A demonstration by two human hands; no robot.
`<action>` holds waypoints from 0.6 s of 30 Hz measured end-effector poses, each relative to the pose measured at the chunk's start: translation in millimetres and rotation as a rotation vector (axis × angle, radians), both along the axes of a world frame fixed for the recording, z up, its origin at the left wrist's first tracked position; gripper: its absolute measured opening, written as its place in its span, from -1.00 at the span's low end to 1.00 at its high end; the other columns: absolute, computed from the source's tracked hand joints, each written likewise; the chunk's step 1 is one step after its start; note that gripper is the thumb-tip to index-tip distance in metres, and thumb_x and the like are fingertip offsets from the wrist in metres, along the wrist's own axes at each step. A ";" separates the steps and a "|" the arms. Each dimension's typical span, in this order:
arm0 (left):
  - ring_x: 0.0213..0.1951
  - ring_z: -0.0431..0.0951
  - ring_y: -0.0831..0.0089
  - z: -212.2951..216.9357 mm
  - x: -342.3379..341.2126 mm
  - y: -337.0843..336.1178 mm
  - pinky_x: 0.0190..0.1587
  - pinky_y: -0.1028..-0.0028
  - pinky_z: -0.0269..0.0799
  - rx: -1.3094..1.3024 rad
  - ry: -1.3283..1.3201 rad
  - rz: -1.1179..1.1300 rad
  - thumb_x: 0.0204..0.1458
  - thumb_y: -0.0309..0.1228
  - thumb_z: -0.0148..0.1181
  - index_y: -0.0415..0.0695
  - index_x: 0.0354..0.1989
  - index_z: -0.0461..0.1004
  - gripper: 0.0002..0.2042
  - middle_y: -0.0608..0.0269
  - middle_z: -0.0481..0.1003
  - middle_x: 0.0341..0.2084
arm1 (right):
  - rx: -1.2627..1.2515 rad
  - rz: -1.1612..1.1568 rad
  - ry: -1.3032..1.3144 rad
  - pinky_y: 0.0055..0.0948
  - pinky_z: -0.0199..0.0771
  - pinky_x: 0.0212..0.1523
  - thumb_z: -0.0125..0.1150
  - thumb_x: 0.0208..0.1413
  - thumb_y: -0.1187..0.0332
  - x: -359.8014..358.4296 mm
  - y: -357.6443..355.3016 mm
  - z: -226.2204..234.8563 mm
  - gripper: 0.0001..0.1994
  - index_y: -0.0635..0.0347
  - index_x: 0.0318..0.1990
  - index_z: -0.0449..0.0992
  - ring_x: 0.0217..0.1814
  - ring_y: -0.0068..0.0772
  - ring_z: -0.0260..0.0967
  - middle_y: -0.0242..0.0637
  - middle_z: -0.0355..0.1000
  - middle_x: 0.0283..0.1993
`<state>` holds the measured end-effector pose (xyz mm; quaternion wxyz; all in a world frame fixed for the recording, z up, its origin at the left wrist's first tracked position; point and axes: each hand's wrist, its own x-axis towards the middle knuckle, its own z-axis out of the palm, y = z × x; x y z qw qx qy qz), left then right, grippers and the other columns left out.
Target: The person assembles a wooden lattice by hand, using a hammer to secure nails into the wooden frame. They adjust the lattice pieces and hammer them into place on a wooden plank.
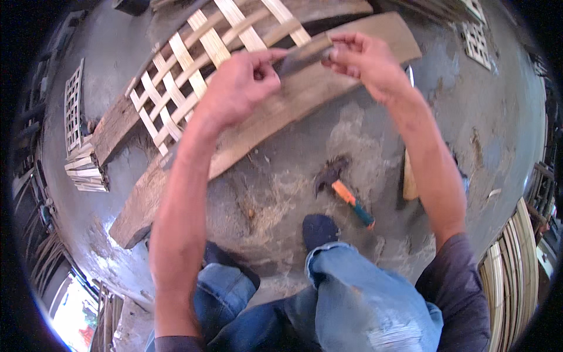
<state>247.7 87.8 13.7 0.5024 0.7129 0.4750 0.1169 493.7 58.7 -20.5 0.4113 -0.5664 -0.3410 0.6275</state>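
A woven lattice panel [183,57] of pale wooden strips lies slantwise over thick planks. Along its near side is a grey-brown wooden strip [305,57]. My left hand [243,85] is closed at this strip, thumb and fingers pinched near its middle, with the forearm hiding part of the lattice. At the strip's right end, my right hand [365,63] pinches it between thumb and curled fingers. Below the hands, a long curved plank [275,114] runs under the lattice's near edge. What lies inside the fingers is partly hidden.
A claw hammer [347,196] with an orange and green handle lies on the concrete floor near my foot [320,230]. Short wooden strips [87,171] lie at left. Another lattice [73,108] stands at far left, one [478,44] at far right. Long slats [511,276] are stacked at lower right.
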 end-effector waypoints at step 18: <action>-0.20 0.42 0.49 -43.2 -10.4 41.6 -0.03 0.45 0.33 -0.168 0.015 -0.350 0.00 -0.30 0.17 -0.16 0.32 0.36 -0.38 0.35 0.47 -0.31 | -0.050 0.292 -0.167 -0.46 0.63 -0.14 0.24 0.24 0.35 27.1 32.5 -59.4 -0.68 0.26 0.09 0.46 -0.15 -0.43 0.52 -0.23 0.51 -0.08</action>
